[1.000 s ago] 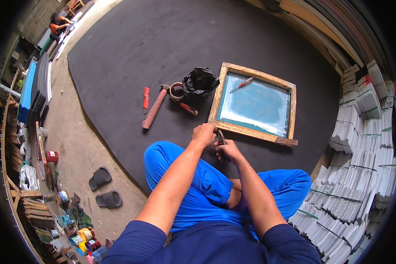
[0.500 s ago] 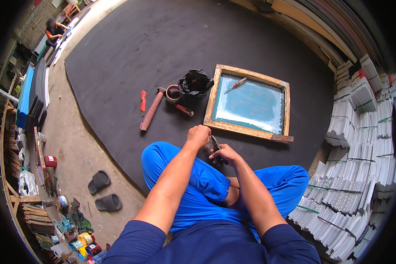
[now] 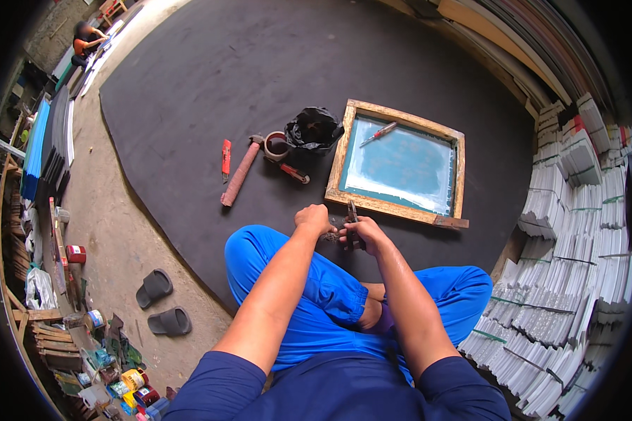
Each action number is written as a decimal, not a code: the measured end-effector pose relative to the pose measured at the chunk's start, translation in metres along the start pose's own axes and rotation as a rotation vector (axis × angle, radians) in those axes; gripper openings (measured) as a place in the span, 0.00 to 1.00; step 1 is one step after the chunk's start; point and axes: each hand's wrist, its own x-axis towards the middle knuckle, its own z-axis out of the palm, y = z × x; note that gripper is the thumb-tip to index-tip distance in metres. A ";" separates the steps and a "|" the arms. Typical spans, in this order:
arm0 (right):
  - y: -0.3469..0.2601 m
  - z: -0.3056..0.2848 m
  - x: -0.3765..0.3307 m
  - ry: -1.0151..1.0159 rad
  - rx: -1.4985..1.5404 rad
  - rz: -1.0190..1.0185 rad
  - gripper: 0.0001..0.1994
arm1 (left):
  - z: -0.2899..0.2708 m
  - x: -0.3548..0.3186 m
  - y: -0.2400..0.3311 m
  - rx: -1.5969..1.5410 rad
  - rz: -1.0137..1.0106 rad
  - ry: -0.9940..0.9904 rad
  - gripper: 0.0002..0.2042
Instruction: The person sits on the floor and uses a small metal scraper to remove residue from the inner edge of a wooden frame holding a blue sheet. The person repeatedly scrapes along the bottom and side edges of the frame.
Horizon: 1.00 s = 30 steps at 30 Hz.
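I sit cross-legged in blue trousers on a large black mat. My right hand grips dark pliers whose jaws point up toward a wooden screen frame. My left hand is closed on a small dark object, held against the pliers; what it is I cannot make out. The frame lies flat just beyond both hands, with a blue-green mesh inside. A small red-handled tool rests on the mesh near its far left corner.
Left of the frame lie a black plastic bag, a tape roll, a red screwdriver, a hammer and a red cutter. Stacked white sheets fill the right. Two dark sandals sit left. A person crouches far off.
The view has shifted slightly, so the frame and tools sit a little lower and further right in view. Both hands stay together at the pliers in front of the frame.
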 end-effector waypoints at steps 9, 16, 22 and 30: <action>-0.004 -0.002 0.035 0.084 -0.147 -0.030 0.05 | -0.004 0.003 0.007 -0.102 0.009 0.004 0.28; 0.000 0.007 0.055 0.137 -0.129 -0.072 0.03 | -0.006 0.002 0.008 -0.138 -0.007 0.052 0.27; 0.016 0.011 0.079 0.372 -0.379 -0.201 0.04 | -0.001 0.014 0.005 -0.138 -0.042 0.164 0.20; 0.035 0.007 0.095 0.492 -0.386 -0.279 0.06 | 0.007 0.028 0.011 -0.242 -0.111 0.309 0.19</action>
